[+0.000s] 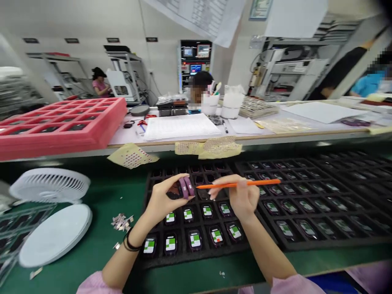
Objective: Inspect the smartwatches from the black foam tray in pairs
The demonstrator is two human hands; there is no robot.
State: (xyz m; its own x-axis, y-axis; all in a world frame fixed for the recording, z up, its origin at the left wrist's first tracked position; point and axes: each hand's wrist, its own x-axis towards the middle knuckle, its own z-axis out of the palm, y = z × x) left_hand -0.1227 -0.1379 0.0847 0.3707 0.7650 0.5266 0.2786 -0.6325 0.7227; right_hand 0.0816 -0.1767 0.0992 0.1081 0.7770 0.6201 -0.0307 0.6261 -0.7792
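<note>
My left hand [163,200] pinches a small purple watch-like case [186,187], held on edge between thumb and fingers. Its side shows two purple bands with light marks. An orange pointed stick [239,183] lies across my right hand [243,198], gripped by thumb and fingers, its tip close to the case; whether they touch I cannot tell. Below both hands is a black foam tray [171,261] with rows of watch units. Many, such as this front unit [195,240], show green and white faces. Both hands hide part of the tray's middle.
More black trays [306,245] of units stand at the right. A white fan [55,237] and scraps [122,221] lie left on the green mat. The shelf ahead bears a pink foam tray [107,130], papers [183,126] and cups [210,105]. A person [200,81] sits beyond.
</note>
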